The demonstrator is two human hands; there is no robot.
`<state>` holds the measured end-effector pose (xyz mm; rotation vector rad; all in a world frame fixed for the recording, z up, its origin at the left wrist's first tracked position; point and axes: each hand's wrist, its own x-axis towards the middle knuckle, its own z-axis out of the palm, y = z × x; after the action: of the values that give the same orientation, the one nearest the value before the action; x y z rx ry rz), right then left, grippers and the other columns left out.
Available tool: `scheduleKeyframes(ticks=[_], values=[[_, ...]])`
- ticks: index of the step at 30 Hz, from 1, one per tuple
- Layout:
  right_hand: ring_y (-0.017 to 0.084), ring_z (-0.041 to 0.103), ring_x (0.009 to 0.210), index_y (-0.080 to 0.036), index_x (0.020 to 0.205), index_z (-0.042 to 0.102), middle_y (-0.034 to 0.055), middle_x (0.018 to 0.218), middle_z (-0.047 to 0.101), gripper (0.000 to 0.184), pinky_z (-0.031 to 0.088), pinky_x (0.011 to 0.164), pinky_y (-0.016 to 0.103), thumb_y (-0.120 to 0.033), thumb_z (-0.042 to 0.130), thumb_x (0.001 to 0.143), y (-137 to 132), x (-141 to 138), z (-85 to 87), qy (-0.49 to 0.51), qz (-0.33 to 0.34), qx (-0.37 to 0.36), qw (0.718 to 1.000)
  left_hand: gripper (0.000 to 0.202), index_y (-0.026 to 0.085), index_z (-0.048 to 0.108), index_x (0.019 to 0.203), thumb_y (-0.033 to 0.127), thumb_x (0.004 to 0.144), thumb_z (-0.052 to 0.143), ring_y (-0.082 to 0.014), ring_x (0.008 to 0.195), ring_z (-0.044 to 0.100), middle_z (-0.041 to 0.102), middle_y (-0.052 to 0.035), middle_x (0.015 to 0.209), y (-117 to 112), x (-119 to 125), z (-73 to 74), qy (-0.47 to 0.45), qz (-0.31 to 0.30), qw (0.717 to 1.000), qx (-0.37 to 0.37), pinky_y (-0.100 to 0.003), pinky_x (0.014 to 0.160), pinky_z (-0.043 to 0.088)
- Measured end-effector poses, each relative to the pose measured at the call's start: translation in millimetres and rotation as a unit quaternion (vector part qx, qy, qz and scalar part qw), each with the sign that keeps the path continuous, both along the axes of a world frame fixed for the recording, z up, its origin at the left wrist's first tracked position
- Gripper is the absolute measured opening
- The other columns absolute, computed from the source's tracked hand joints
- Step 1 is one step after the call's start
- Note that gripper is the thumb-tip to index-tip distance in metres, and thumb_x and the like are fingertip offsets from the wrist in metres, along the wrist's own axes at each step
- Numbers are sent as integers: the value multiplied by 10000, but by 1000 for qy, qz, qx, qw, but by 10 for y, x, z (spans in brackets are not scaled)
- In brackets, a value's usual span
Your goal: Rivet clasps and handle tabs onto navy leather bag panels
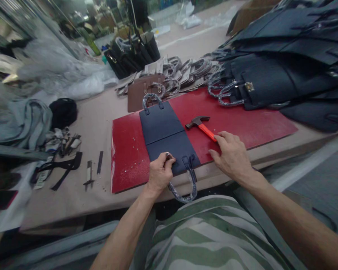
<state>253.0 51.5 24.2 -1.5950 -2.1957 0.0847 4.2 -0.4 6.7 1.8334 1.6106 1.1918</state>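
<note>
A flat navy-blue bag panel (163, 129) lies across a red board (129, 140), with plastic-wrapped handles at both ends. The near handle (190, 197) hangs over the table's front edge. My left hand (160, 174) rests on the near part of the panel, its fingers pinched around a short metal punch (167, 154); only the punch's shiny round top shows. To the right of the panel lies a claw hammer (204, 127) with an orange handle. My right hand (232, 155) is at the end of that handle, thumb and fingers apart, fingertips at or touching it.
Dark bags (276, 78) are heaped at the right. A brown bag panel (135, 93) and several wrapped handles (183, 71) lie behind the board. Dark strips and a metal tool (89, 174) lie at the left, with tiny bits scattered on the board. Plastic wrap (73, 75) is piled back left.
</note>
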Motion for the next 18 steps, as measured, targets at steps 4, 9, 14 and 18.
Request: scheduleKeyframes(ticks=[4,9,14,18], values=[[312,575,918,-114,985,617,181,982,616,186,451,800,403,-190,550,829,167,150,120,-53,-59,-131,988,103,203,613,894,148,904,527,-138,749,684,709,-18,826,-3,-11,-76,27,-30,998,49,-222,717,521],[156,528,608,-171,835,545,37,739,569,150,427,559,266,-112,567,699,371,29,319,349,-87,-488,795,106,202,615,920,148,914,524,-146,768,692,711,-27,833,-1,-19,-127,34,-46,995,80,-227,722,524],[82,311,400,-217,766,428,-54,596,407,182,256,393,216,-322,416,914,163,-153,632,405,-59,-466,784,106,195,614,901,172,935,516,-153,743,686,702,-35,812,4,-2,-137,32,-44,995,78,-236,699,518],[108,397,412,-234,754,426,-40,562,462,320,259,429,248,-476,417,963,-194,-105,855,257,62,-157,951,115,188,622,903,186,942,514,-155,728,686,706,-45,811,6,0,-169,42,-44,995,84,-235,683,515]])
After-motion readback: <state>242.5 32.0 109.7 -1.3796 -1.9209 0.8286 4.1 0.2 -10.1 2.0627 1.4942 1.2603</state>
